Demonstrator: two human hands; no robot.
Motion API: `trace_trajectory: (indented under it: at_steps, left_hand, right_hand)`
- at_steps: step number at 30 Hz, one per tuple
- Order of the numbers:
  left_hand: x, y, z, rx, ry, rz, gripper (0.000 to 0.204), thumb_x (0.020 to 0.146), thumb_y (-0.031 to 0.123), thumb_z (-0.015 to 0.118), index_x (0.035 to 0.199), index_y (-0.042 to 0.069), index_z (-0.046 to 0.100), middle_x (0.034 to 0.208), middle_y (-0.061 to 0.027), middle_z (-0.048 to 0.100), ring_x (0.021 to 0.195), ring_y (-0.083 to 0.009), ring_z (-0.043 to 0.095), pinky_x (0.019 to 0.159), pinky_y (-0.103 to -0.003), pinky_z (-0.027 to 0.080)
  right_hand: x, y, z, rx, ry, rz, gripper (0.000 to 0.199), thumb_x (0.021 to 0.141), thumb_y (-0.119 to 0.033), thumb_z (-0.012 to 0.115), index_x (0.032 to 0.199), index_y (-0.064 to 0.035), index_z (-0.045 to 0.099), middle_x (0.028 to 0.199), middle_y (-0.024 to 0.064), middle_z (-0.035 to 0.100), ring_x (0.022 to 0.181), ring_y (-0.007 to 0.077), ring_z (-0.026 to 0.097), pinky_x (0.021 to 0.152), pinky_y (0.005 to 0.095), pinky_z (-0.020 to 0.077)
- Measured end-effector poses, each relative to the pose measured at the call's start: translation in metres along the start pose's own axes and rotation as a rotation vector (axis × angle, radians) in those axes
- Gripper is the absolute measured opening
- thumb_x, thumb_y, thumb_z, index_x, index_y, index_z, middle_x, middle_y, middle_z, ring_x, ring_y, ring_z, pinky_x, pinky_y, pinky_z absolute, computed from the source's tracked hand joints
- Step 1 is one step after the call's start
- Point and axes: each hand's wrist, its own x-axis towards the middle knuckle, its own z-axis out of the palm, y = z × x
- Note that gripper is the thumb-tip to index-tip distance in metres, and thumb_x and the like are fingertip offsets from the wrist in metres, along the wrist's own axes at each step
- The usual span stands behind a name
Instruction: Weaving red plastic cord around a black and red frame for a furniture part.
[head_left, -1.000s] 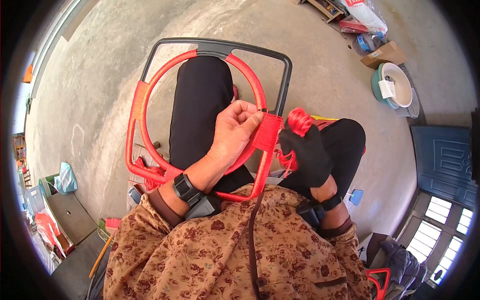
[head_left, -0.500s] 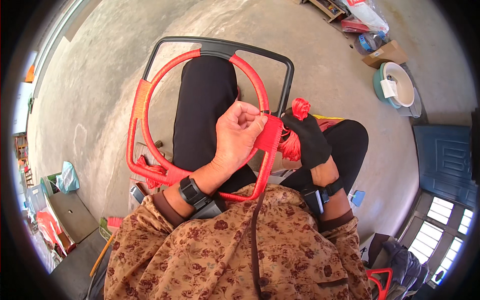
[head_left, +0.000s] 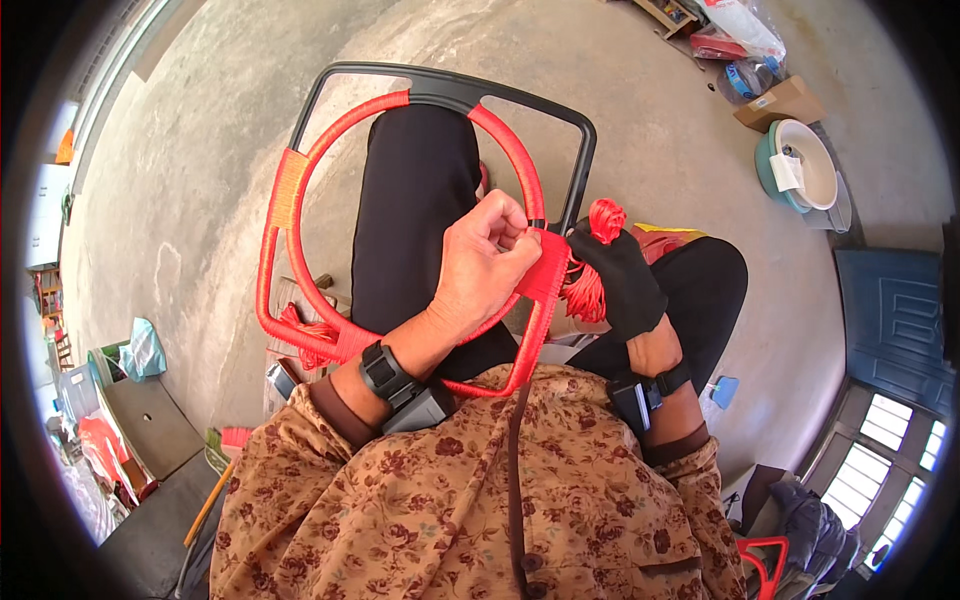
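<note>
Across my lap lies a black frame [head_left: 445,90], a round ring inside a rounded square, mostly wrapped in red cord. One patch of its left side [head_left: 288,188] looks orange. My bare left hand [head_left: 480,258] is closed in a pinch at the upper edge of the red wrapped panel [head_left: 545,270]; what its fingertips grip is hidden. In a black fingerless-looking glove, my right hand [head_left: 625,285] closes around a bundle of red cord [head_left: 606,220], beside the frame's right side. Loose strands hang below that bundle.
More red cord [head_left: 308,335] lies by the frame's lower left, over a wooden piece. At the far right stand nested basins [head_left: 812,170] and a cardboard box [head_left: 780,105]. A blue door panel [head_left: 890,310] is on the right. A broom [head_left: 235,440] lies at lower left.
My left hand has shifted slightly up and right, its fingers curled more tightly. The frame has moved a little in the view. My right hand still holds the cord bundle.
</note>
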Motion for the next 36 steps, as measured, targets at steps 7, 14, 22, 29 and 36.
trace_trajectory:
  at_steps: [7,14,22,29,36]
  left_hand:
    - [-0.003,0.007,0.001,-0.028,0.097,-0.040,0.004,0.090,0.000,0.056,0.093,0.001,0.055,0.078,0.0008,0.059,0.068,-0.0029,0.053,0.060,-0.020,0.044]
    - [0.000,0.008,-0.001,0.392,0.166,0.211,0.007,0.087,0.000,0.059,0.094,-0.001,0.061,0.074,-0.0090,0.063,0.066,-0.0060,0.058,0.062,-0.022,0.048]
    - [0.007,0.004,-0.001,-0.080,0.088,-0.107,0.013,0.093,0.012,0.057,0.090,0.000,0.061,0.075,0.0006,0.062,0.063,-0.0060,0.057,0.059,-0.021,0.046]
    - [0.003,0.008,-0.006,-0.554,-0.116,-0.352,0.023,0.096,0.026,0.054,0.090,0.005,0.061,0.078,0.0008,0.062,0.068,-0.0057,0.058,0.063,-0.022,0.048]
    - [0.003,0.021,-0.005,-0.649,-0.302,-0.494,0.028,0.096,0.028,0.053,0.097,0.001,0.060,0.089,-0.0096,0.066,0.080,-0.0181,0.066,0.075,-0.030,0.053]
  right_hand:
    - [-0.001,-0.007,0.004,-0.024,0.015,-0.004,0.014,0.088,-0.014,0.062,0.087,-0.0010,0.059,0.080,0.0011,0.059,0.075,0.0085,0.054,0.069,0.0254,0.0440]
    - [0.000,-0.005,0.004,-0.068,0.044,-0.042,0.013,0.088,-0.014,0.062,0.086,-0.0009,0.059,0.079,0.0014,0.059,0.073,0.0080,0.054,0.067,0.0260,0.0443]
    - [-0.005,-0.012,0.003,-0.262,0.056,-0.310,0.019,0.091,-0.019,0.059,0.093,0.0001,0.062,0.082,0.0026,0.059,0.075,0.0102,0.056,0.068,0.0258,0.0460]
    - [-0.038,-0.033,-0.104,0.153,0.568,-0.272,0.031,0.095,-0.028,0.054,0.112,-0.0030,0.058,0.091,0.0024,0.059,0.076,0.0126,0.057,0.072,0.0262,0.0473]
    - [-0.120,-0.040,-0.319,0.584,1.249,-0.439,0.052,0.097,-0.039,0.040,0.140,-0.0089,0.040,0.144,0.0093,0.040,0.132,0.0260,0.037,0.110,0.0436,0.0275]
